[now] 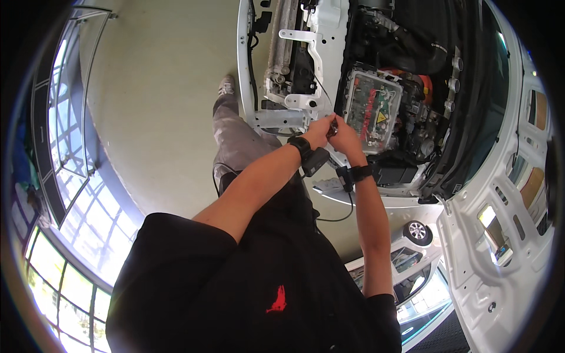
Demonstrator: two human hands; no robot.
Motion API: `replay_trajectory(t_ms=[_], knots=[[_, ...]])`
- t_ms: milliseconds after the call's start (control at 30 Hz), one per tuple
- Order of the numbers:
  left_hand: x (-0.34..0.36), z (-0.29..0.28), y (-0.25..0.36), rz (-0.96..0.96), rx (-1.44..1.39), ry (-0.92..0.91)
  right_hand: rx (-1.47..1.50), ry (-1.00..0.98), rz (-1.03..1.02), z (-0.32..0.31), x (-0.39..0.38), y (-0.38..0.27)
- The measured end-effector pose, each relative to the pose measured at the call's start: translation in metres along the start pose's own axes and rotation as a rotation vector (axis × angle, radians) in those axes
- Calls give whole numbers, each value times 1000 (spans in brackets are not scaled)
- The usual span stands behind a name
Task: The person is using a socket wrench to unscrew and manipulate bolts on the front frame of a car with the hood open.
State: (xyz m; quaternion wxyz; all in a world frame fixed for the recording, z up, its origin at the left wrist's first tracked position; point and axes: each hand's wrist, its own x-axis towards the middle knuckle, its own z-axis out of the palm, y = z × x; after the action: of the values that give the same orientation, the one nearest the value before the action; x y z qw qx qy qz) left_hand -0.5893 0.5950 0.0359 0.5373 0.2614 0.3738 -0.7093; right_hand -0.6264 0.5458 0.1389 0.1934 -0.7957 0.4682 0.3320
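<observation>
My left hand (318, 130) and my right hand (346, 141) meet at the front edge of an open engine bay. Their fingers are closed around a small dark, shiny piece (333, 126), mostly hidden, whose kind I cannot make out. A thin dark cable (321, 87) runs down along the white front crossmember (332, 41) toward my fingertips. Just right of my hands sits a metal box with a see-through cover (360, 109), showing circuitry, red marks and a yellow warning triangle. Each wrist wears a black strap with a small module.
Orange cables (426, 88) and a black hose (421, 59) lie deeper in the bay. A white bumper beam (282, 119) juts out beside my leg. The raised white hood (471, 259) stands at the right, with another car's wheel (416, 232) near it. Glass-paned doors (76, 141) line the left.
</observation>
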Motion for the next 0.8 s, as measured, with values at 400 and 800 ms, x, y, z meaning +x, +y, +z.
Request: replay_trajectory(t_ms=[400,800], knots=[[-2,1,2,-41,119,46,940,-140,226,20,2,21],[10,-17,12,48,234,52,1288,-341,208,13,15,21]])
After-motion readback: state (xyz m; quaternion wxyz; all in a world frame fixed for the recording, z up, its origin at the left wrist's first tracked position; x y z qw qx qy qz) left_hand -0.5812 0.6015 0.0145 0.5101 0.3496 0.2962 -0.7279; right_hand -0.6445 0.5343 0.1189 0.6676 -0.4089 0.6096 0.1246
